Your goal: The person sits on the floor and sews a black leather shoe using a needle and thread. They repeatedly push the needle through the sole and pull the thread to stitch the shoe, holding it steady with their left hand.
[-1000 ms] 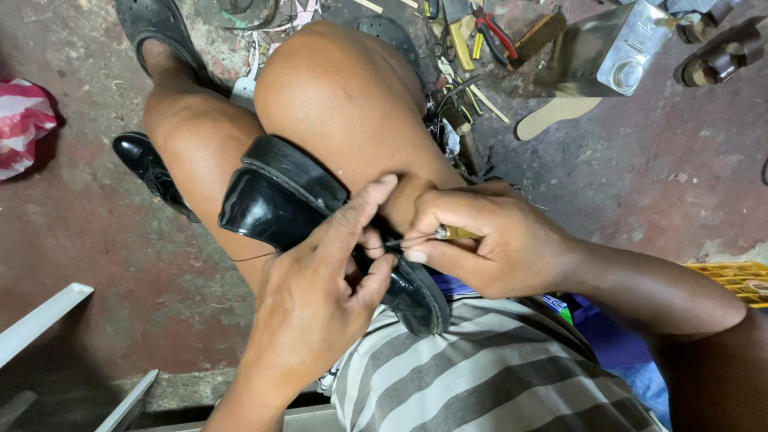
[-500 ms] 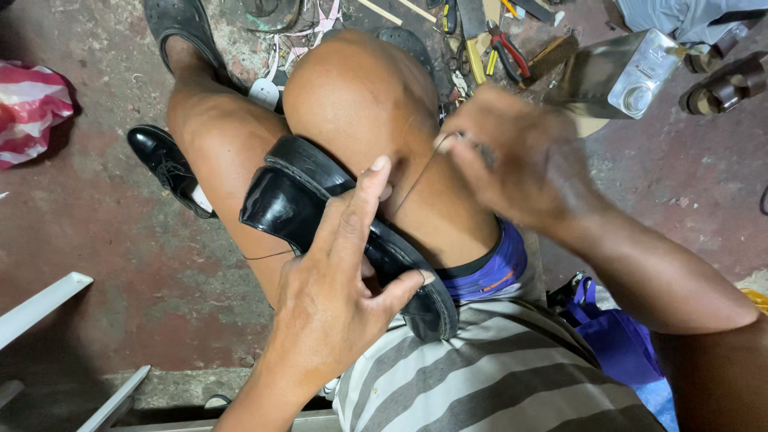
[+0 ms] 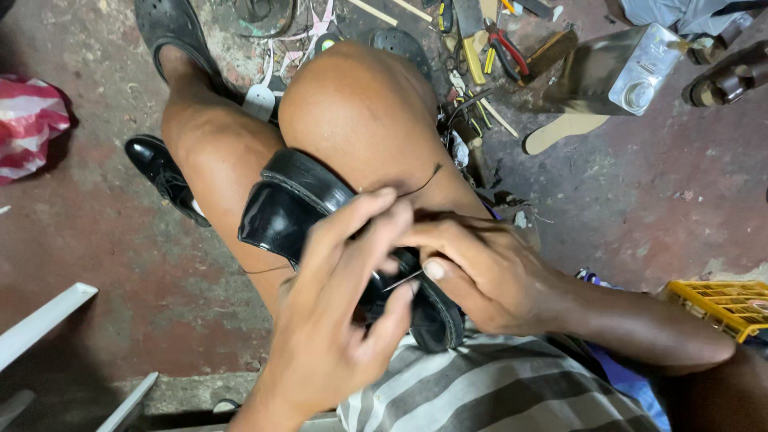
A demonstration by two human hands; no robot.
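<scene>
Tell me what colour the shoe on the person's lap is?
Shiny black. The glossy leather shoe shows best in the head view, wedged between the knees under both hands.
</scene>
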